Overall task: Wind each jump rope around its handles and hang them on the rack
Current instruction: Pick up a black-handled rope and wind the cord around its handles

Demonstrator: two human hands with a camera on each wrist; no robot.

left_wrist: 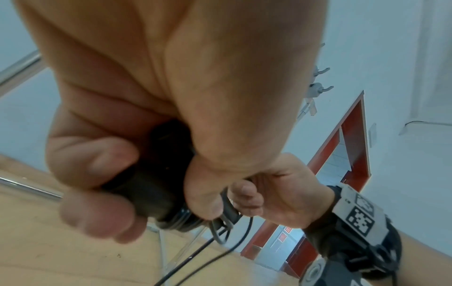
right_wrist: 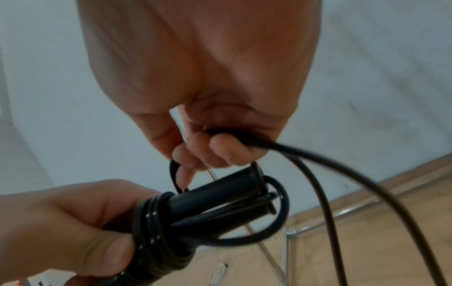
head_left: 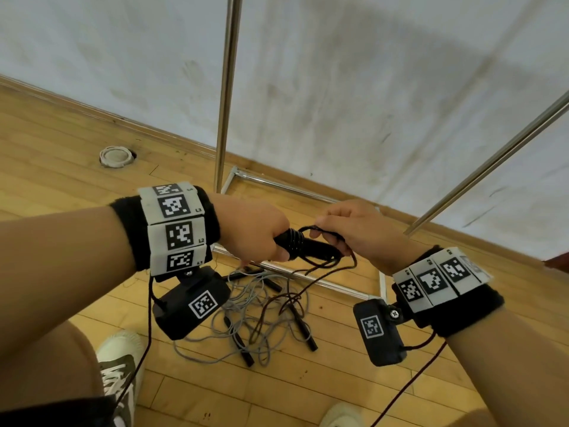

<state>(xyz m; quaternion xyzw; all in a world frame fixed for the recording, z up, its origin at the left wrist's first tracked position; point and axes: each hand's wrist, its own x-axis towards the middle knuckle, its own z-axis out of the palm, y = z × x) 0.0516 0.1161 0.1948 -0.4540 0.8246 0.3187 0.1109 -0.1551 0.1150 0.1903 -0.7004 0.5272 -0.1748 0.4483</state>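
Winding step in hand: left hand (head_left: 255,232) grips the paired black plastic handles (head_left: 303,245) before the chrome tube rack (head_left: 226,97), several turns on. Right hand (head_left: 354,232) fingers (right_wrist: 220,152) pinch the thin black rope (right_wrist: 318,174). Judged next: carry another turn round, tension kept. Further ropes (head_left: 261,315) lie tangled on the wooden floor (head_left: 46,167)

Glossy black rope (right_wrist: 151,230), matt handles (right_wrist: 215,195), shiny metal rack (head_left: 226,90), wood floor (head_left: 46,155).
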